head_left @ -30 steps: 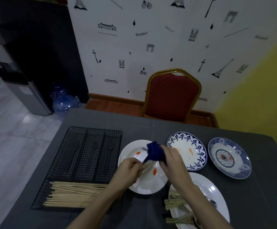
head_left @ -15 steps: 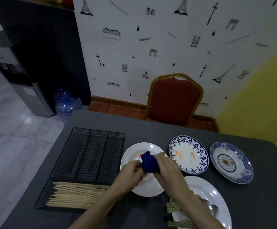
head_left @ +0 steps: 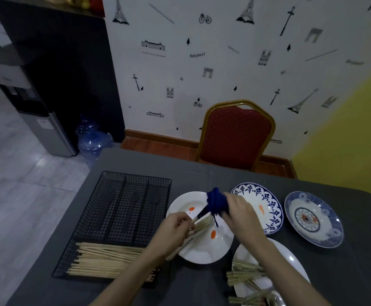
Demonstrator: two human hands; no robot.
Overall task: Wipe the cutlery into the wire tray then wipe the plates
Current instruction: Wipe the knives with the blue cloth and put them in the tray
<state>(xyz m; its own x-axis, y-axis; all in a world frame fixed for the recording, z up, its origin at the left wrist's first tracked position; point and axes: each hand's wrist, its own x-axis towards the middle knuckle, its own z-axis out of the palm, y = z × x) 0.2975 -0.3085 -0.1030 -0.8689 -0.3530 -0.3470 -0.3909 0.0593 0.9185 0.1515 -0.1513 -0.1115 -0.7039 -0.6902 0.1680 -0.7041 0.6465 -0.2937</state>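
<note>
My left hand grips a small bundle of wooden chopsticks over a white plate with red sauce spots. Just right of it, my right hand is closed on a dark blue cloth, which sits at the far tips of the chopsticks. The black wire tray stands to the left, with many chopsticks lying across its near end. Further chopstick bundles and a spoon lie on a near white plate.
Two blue-patterned plates sit at the right on the dark grey tablecloth. A red chair stands beyond the table's far edge. A water bottle and a dispenser stand on the floor at left.
The cloth in my right hand has slid away from my left hand toward the chopstick tips, baring more of the sticks. The camera view has tilted slightly.
</note>
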